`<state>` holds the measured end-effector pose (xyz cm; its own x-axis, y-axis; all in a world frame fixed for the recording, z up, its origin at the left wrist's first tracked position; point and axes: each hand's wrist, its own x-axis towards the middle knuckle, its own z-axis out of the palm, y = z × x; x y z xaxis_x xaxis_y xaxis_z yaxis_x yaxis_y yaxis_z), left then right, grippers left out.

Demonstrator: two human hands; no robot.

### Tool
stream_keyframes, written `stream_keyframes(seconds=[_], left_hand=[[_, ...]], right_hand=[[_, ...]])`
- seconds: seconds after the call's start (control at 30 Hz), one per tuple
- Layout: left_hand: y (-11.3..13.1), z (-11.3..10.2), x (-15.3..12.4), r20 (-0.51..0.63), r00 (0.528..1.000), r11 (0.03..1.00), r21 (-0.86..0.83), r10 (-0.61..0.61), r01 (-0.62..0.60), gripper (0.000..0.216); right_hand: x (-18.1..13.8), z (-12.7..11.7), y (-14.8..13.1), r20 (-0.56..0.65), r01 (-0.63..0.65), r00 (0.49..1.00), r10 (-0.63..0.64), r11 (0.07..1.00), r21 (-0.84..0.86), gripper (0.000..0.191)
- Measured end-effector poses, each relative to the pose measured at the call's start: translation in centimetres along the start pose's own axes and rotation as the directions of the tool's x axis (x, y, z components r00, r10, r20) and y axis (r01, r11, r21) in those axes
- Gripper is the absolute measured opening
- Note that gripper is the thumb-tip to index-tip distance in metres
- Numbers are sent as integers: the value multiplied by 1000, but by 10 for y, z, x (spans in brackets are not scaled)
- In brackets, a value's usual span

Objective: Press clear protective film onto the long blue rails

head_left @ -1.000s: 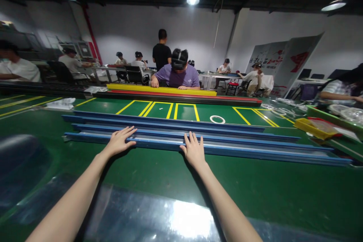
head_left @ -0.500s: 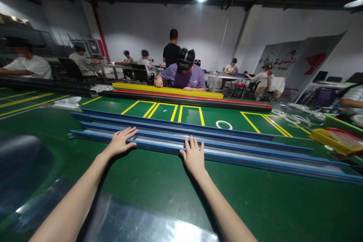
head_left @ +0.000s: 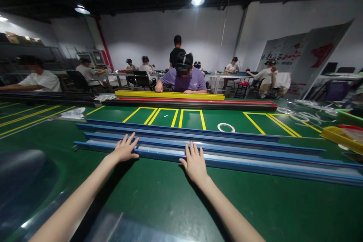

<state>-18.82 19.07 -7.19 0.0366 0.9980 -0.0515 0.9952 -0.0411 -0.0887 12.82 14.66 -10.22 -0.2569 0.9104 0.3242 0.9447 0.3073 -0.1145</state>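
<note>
Several long blue channel strips (head_left: 241, 163) lie side by side across the green table (head_left: 159, 193). My left hand (head_left: 124, 150) rests on the nearest strip toward its left part, fingers spread and pointing away from me. Farther right, my right hand (head_left: 195, 162) lies on the same strip with its fingers stretched out over the channel. Neither hand is wrapped round anything. The undersides of both palms are hidden.
Beyond the blue strips lie a white ring (head_left: 226, 127) and yellow tape lines. A yellow strip (head_left: 170, 95) and a red strip (head_left: 195, 100) lie before a person in purple (head_left: 184, 79). Clear plastic sheeting (head_left: 127, 228) lies nearest me. A yellow tray (head_left: 340, 138) is at right.
The view has tilted up slightly, so the table and strips appear lower. Both hands stay on the blue strips; the left hand's fingers are spread a little more.
</note>
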Motion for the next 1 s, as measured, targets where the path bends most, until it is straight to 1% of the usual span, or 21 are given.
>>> stream_keyframes(seconds=[0.07,0.13,0.2,0.23,0.33,0.4,0.47,0.57,0.6,0.67,0.77,0.9,1.0], left_hand=[[21,-13,6,39,994,994,-37,104,-102,73],[46,-23,16,34,984,980,-108,174,-170,69],[70,-28,29,-11,971,957,-170,237,-235,65],[81,-27,36,-26,966,948,-187,256,-257,62],[107,-19,57,-76,963,939,-211,260,-270,57],[120,-12,69,-129,957,934,-217,261,-284,55],[131,-7,77,-172,947,930,-209,271,-304,54],[144,-5,86,-214,943,937,-186,254,-294,54],[147,-5,88,-215,947,941,-190,240,-281,54],[151,-6,92,-180,960,944,-214,213,-250,53],[153,-10,96,-111,971,944,-235,212,-233,55],[154,-14,98,-76,969,946,-212,235,-246,61],[155,-15,98,-62,969,945,-215,238,-246,67]], right_hand=[[1,-2,2,22,11,1000,-11,1000,24,61],[4,-5,7,36,12,999,-15,998,63,57],[11,-9,16,41,-4,999,0,994,108,52],[16,-11,22,39,-21,999,16,992,126,50],[36,-18,49,7,-72,997,72,989,132,45],[51,-19,70,-1,-135,991,136,984,120,45],[65,-17,90,10,-160,987,160,983,88,45],[80,-10,114,73,-149,987,144,987,65,49],[83,-7,118,106,-136,986,128,988,68,51],[87,-3,124,165,-104,982,90,992,77,53],[89,-2,127,204,-65,978,49,995,71,55],[91,-7,127,214,-23,977,14,999,41,56],[95,-9,128,224,-13,975,11,1000,10,58]])
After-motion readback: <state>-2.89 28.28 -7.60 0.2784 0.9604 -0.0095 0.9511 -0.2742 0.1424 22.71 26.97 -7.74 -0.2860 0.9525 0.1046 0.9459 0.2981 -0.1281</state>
